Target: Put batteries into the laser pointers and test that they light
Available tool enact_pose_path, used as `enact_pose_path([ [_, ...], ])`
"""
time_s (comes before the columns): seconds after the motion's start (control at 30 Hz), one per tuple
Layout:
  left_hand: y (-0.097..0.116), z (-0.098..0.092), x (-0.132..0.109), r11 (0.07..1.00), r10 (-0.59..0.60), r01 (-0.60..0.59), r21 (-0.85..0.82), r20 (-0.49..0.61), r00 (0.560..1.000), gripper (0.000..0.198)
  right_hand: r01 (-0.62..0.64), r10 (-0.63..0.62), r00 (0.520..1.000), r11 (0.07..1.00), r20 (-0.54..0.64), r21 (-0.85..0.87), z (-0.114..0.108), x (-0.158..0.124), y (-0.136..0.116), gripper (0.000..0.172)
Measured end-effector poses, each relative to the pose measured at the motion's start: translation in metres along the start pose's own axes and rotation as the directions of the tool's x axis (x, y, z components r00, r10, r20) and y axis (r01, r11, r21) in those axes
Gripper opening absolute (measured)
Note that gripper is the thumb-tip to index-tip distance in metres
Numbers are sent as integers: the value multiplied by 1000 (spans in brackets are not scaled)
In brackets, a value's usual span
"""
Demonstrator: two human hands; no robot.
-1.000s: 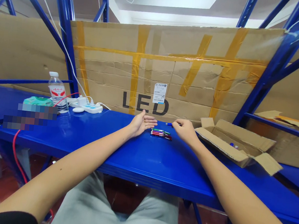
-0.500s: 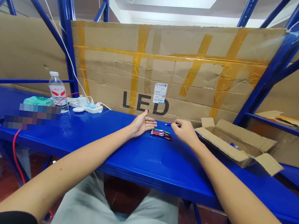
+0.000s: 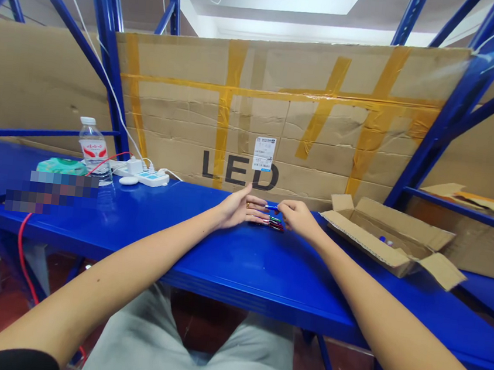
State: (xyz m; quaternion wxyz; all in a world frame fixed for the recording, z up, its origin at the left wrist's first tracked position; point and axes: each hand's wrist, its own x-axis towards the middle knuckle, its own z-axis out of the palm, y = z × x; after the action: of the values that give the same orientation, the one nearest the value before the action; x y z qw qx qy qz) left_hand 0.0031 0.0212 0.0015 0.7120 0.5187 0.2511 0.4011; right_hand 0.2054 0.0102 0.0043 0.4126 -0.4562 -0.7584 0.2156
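Note:
My right hand [image 3: 294, 216] is closed on the end of a blue pen [image 3: 272, 207], which points left toward my other hand. My left hand [image 3: 239, 209] is open, fingers stretched out to the right and thumb raised. Its fingertips are at the tip of the blue pen; whether they touch it I cannot tell. Several red pens [image 3: 276, 226] and a green pen [image 3: 274, 219] lie side by side on the blue table [image 3: 222, 253], their left ends partly hidden by my left fingers.
An open cardboard box [image 3: 365, 236] with small blue-tipped items inside stands on the right. On the left are a water bottle [image 3: 94, 151], a green packet [image 3: 66, 166] and a white power strip [image 3: 153, 177]. A large cardboard panel [image 3: 183, 119] rises behind the table.
My right hand has moved slightly left with the blue pen, bringing its tip to my left fingers. My left hand has shifted right, over the left ends of the lying pens.

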Motion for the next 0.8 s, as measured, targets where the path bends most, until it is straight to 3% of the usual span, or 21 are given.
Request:
enact_pose_path([
  [0.2, -2, 0, 0, 1000, -11, 11, 19, 29, 1000, 62, -45, 50, 989, 998, 139, -41, 4, -3, -3, 26],
  [0.3, -5, 1, 0, 993, 46, -42, 112, -33, 998, 36, -31, 41, 985, 998, 170, -63, 6, -3, 1, 24],
  [0.4, -8, 1, 1, 967, 122, -96, 237, -94, 988, 8, 0, 7, 986, 999, 169, -42, 6, -2, 7, 38],
  [0.5, -9, -1, 3, 948, 190, -135, 288, -171, 967, 10, -25, 28, 984, 1000, 176, -19, 3, 0, 11, 43],
  [0.67, -9, -6, 6, 919, 267, -173, 354, -237, 934, 12, -41, 47, 981, 999, 190, -36, -8, 1, 7, 19],
  [0.8, -13, -9, 8, 785, 348, -178, 594, -185, 919, 19, -58, 50, 971, 998, 233, 27, -8, 0, 4, 17],
])
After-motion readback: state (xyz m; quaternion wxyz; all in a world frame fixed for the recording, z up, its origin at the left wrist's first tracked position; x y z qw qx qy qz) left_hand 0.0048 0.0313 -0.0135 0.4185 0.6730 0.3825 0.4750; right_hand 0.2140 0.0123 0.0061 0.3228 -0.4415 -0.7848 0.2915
